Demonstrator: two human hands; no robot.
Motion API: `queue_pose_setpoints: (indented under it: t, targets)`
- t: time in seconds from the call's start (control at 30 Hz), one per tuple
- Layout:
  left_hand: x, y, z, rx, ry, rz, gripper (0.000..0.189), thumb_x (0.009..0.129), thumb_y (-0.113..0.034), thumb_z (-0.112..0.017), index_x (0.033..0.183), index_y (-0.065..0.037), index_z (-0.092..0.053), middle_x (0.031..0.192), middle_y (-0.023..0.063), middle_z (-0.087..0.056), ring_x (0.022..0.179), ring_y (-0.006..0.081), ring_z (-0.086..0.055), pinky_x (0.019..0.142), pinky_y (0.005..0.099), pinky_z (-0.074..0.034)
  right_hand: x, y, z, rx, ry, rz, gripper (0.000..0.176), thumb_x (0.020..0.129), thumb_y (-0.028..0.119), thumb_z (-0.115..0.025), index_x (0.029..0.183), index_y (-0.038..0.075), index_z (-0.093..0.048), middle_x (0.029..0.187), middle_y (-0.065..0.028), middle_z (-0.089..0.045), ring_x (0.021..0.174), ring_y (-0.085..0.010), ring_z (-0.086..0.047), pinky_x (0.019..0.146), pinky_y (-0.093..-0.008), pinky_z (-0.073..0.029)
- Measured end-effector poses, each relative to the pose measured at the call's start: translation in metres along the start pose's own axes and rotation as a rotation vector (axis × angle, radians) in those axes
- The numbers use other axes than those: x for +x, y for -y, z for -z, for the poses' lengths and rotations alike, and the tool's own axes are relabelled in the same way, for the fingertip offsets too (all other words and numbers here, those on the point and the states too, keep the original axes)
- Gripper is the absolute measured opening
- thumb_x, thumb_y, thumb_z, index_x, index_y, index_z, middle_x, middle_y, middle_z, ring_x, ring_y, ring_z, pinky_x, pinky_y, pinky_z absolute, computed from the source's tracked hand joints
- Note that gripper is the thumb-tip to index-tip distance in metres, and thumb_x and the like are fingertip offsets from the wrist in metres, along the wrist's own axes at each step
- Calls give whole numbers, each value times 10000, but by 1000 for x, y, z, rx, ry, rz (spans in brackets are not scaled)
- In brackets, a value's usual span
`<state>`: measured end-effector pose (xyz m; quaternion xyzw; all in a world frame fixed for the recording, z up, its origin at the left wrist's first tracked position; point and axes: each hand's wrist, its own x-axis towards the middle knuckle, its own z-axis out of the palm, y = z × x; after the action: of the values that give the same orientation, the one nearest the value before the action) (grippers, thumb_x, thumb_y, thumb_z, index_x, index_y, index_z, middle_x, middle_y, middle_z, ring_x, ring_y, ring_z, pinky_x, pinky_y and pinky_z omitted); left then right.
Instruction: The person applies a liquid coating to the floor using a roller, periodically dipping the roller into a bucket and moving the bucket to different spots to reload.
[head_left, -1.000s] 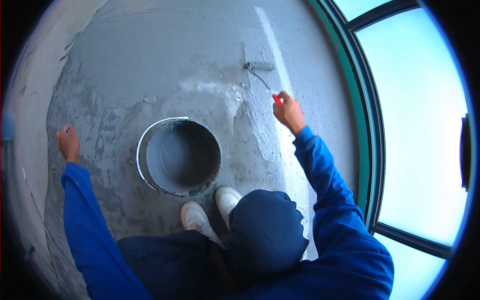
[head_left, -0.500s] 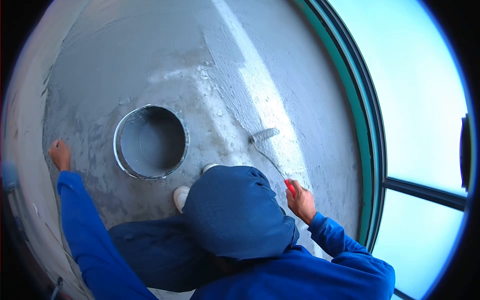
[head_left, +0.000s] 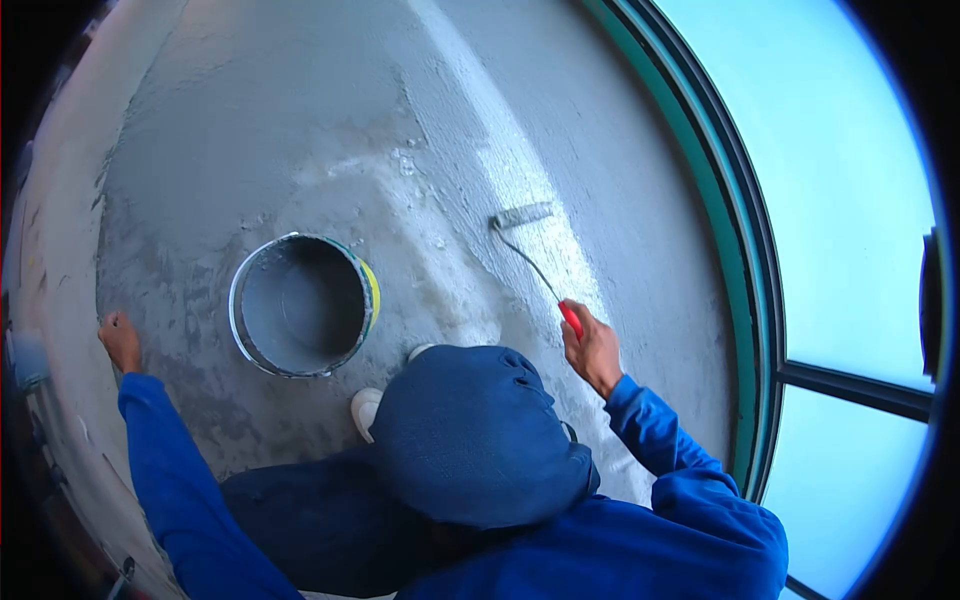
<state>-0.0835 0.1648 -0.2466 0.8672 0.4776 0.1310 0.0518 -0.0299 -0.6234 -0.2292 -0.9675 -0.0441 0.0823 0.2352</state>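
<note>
While the roller (head_left: 524, 215), likely light and best held by its handle (head_left: 571, 319), is being gripped there by the right hand's (head_left: 594, 354) fingers, the left hand (head_left: 121, 343) is being held closed.

Bright panes (head_left: 850, 200) are divided by a dark frame (head_left: 855, 390) on the right, bordered by a green strip (head_left: 722, 215). At far left, a pale surface (head_left: 72, 230) is seen beside blurred items (head_left: 27, 358).
</note>
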Motion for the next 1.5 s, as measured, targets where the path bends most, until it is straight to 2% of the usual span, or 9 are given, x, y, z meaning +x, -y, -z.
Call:
queue_pose_setpoints:
  t: [0.13, 0.27, 0.4, 0.5, 0.67, 0.8, 1.0, 1.23, 1.5]
  targets:
    - [-1, 23, 11, 30, -28, -17, 374, 899, -311, -471, 1138, -52, -597, 1133, 173, -510, 1043, 343, -525, 907, 402, -420, 113, 29, -16, -62, -57, 169, 291, 819, 161, -551, 1107, 123, -537, 700, -213, -625, 644, -411, -608, 592, -495, -475]
    - [-21, 38, 30, 108, -45, 26, 371, 901, -312, -461, 1126, -52, -600, 1132, 170, -507, 1044, 345, -524, 906, 399, -419, 217, 73, -35, -92, -129, 271, 267, 802, 169, -538, 1064, 121, -551, 742, -228, -634, 688, -413, -618, 616, -518, -478]
    - [-36, 48, 45, 106, -31, 112, 371, 900, -306, -464, 1117, -36, -598, 1129, 169, -505, 1033, 344, -528, 907, 399, -418, 330, 118, -50, -148, -119, 191, 272, 751, 184, -544, 1002, 103, -608, 861, -215, -657, 806, -402, -635, 714, -486, -507]
    - [-38, 66, 41, 114, -72, 96, 369, 904, -301, -468, 1112, -23, -594, 1120, 166, -503, 1020, 342, -530, 901, 402, -421, 408, 159, -21, -184, -43, 237, 291, 738, 195, -537, 982, 81, -647, 970, -195, -655, 915, -386, -624, 797, -447, -504]
    - [-49, 59, 46, 124, -43, 100, 370, 920, -299, -459, 1119, -13, -585, 1119, 166, -493, 1007, 344, -530, 893, 401, -427, 471, 202, -2, -278, 15, 234, 344, 741, 208, -534, 1036, 74, -651, 1016, -179, -656, 959, -352, -626, 832, -430, -500]
    - [-44, 53, 50, 171, -49, 111, 368, 935, -298, -444, 1139, -22, -576, 1135, 159, -484, 1000, 338, -534, 888, 399, -430, 491, 187, -20, -294, -27, 246, 323, 744, 210, -547, 1026, 97, -656, 1013, -166, -660, 960, -339, -629, 826, -432, -502]
    - [-39, 60, 44, 164, -46, 87, 375, 935, -312, -441, 1152, -37, -572, 1134, 161, -485, 1000, 336, -536, 891, 405, -430, 413, 136, -21, -207, 3, 215, 297, 729, 162, -541, 1002, 132, -653, 999, -202, -648, 947, -387, -615, 813, -455, -494]
    - [-13, 37, 25, 75, -16, 10, 414, 904, -336, -460, 1165, -42, -589, 1172, 198, -491, 1060, 353, -518, 925, 408, -412, 196, 43, -11, -136, -64, 228, 258, 800, 197, -553, 1051, 151, -590, 699, -226, -620, 649, -433, -604, 584, -515, -481]
    - [13, 15, -3, 50, -18, -72, 448, 885, -326, -478, 1188, -13, -580, 1200, 223, -505, 1101, 366, -504, 950, 403, -398, -62, -43, 30, -63, 82, -68, 307, 853, 172, -576, 1157, 141, -555, 814, -185, -641, 703, -390, -615, 597, -454, -490]
